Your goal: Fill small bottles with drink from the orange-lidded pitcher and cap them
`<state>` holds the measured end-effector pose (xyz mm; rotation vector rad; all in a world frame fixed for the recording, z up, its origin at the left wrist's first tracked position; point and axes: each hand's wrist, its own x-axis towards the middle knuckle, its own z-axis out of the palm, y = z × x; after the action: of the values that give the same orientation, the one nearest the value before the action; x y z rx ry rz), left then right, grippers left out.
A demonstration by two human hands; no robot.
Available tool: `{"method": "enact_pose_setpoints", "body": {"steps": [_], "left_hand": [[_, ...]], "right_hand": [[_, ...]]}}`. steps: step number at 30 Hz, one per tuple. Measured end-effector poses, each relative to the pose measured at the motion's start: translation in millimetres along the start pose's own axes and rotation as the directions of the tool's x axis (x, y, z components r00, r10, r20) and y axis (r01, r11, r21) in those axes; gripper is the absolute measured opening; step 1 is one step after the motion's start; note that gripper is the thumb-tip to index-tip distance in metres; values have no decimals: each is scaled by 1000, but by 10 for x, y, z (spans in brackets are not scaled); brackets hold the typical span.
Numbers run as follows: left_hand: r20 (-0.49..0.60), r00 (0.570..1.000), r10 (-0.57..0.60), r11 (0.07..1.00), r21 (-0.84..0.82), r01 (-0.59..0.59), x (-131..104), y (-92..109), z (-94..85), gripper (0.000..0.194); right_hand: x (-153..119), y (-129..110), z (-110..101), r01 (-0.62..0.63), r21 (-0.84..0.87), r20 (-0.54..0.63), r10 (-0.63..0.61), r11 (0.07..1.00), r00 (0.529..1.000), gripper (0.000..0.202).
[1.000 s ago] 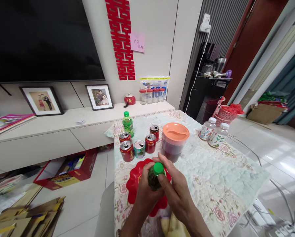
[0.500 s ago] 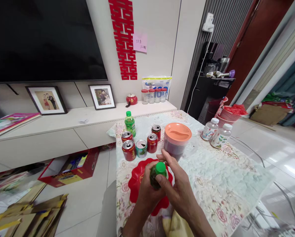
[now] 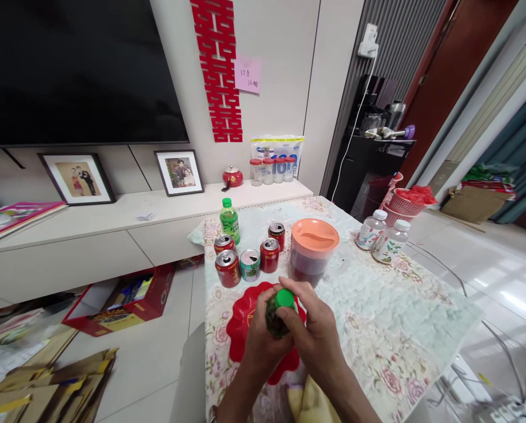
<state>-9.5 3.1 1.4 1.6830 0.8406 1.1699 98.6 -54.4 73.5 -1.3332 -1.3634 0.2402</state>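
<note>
A green-capped bottle (image 3: 284,299) is held upright above a red scalloped tray (image 3: 238,329). My left hand (image 3: 265,338) is wrapped round the bottle's body. My right hand (image 3: 313,320) has its thumb and fingers closed round the green cap. Behind the tray stand several drink cans, among them a teal can (image 3: 250,265) and a red can (image 3: 270,255). A green bottle (image 3: 230,223) is upright behind them. Just beyond my right hand is a tub with an orange lid (image 3: 314,236). A yellow cloth (image 3: 315,402) lies near the table's front edge.
Two clear bottles with white caps (image 3: 372,230) stand on the right of the flowered tablecloth (image 3: 404,317). The white cabinet (image 3: 113,226) behind holds picture frames, a red pot and lidded jars. A red box (image 3: 121,299) and flattened cardboard lie on the floor at the left.
The fingers of my right hand have come down and closed round the cap. The whole view has shifted slightly.
</note>
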Motion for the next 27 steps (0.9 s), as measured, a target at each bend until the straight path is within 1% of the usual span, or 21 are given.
{"method": "enact_pose_setpoints", "body": {"steps": [3,6,11,14,18,25,27], "left_hand": [[-28,1000,8,1000,3,-7,-19,-91,25,63],[-34,999,7,1000,8,-7,-29,-155,42,65],[-43,999,-23,1000,11,23,-29,-175,47,65],[-34,998,-48,998,26,49,-32,-177,48,64],[-59,998,-28,999,24,30,-45,-177,55,63],[-68,998,5,1000,22,-4,-49,-183,60,62],[-61,998,-2,1000,13,2,-38,-163,49,63]], "right_hand": [[56,-24,-30,-27,29,34,26,999,999,40],[139,-53,-88,-59,62,99,53,996,994,40],[251,-104,-171,-104,99,202,82,990,976,28],[259,-121,-172,-131,114,224,103,985,969,23],[208,-114,-129,-159,114,188,136,981,973,23],[120,-111,-16,-170,78,64,165,982,984,23],[98,-117,14,-168,60,23,167,984,986,23]]}}
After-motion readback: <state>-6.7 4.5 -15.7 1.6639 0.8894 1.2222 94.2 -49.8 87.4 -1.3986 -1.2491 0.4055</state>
